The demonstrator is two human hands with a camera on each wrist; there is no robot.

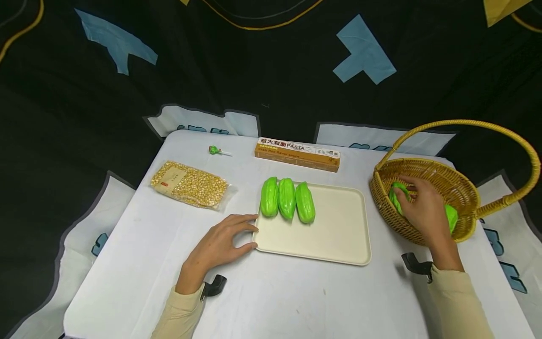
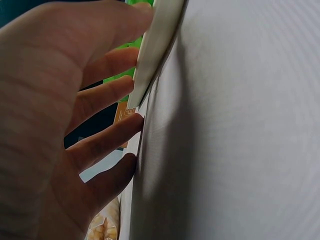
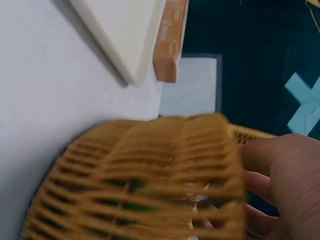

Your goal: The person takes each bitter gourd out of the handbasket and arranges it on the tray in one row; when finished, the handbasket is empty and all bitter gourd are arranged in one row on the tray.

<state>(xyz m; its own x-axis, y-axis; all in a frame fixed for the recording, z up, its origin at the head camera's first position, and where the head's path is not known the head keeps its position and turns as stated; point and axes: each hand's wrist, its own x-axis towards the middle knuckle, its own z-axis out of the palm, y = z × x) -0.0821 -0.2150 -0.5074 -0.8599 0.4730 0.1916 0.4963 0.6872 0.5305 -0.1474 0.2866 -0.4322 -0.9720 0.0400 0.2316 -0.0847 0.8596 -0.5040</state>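
Observation:
Three bright green, ridged toy bitter melons (image 1: 287, 198) lie side by side on the left part of a cream tray (image 1: 334, 235). My left hand (image 1: 222, 240) touches the tray's left edge, its fingers spread and thumb near the front corner; in the left wrist view the fingertips meet the tray's rim (image 2: 157, 42). At the right, my right hand (image 1: 423, 207) reaches into a wicker basket (image 1: 461, 188), thumb and fingers around a green bitter melon (image 1: 394, 197). Another green piece (image 1: 451, 217) shows beside the wrist. The basket's wall (image 3: 165, 150) hides much of the right fingers in the right wrist view.
A pasta box (image 1: 296, 154) lies behind the tray. Left of it are a lollipop (image 1: 214, 150) and a clear bag of yellow corn kernels (image 1: 190, 183). The basket's tall handle (image 1: 466, 123) arches over its opening. A dark cloth hangs behind the white table (image 1: 296, 301).

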